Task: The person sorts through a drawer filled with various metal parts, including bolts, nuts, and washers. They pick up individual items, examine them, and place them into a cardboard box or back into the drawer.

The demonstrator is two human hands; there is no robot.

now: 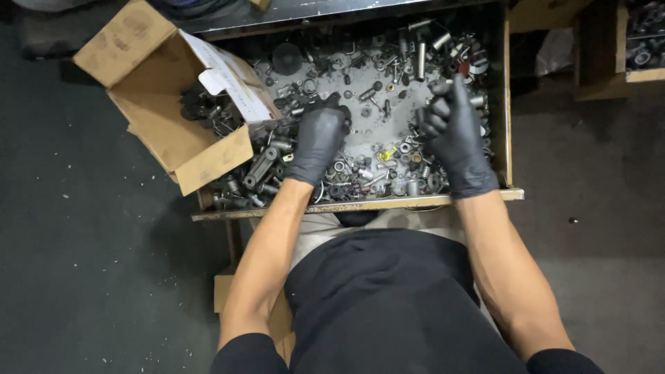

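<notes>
Both my hands wear black gloves and reach into a shallow wooden drawer (360, 205) filled with several loose metal parts (388, 170): bolts, nuts, washers, sleeves. My left hand (318, 138) lies palm down on the pile at the drawer's left middle, fingers curled over small dark parts. My right hand (454, 128) is raised at the drawer's right side, fingers curled around a small dark piece; what kind of piece it is stays hidden. A small yellow part (386, 154) lies between the hands.
An open cardboard box (163, 118) holding dark metal parts rests tilted on the drawer's left corner, with a white paper sheet (232, 79) on its flap. Dark floor lies to both sides. Another wooden tray (641, 69) of parts sits at the upper right.
</notes>
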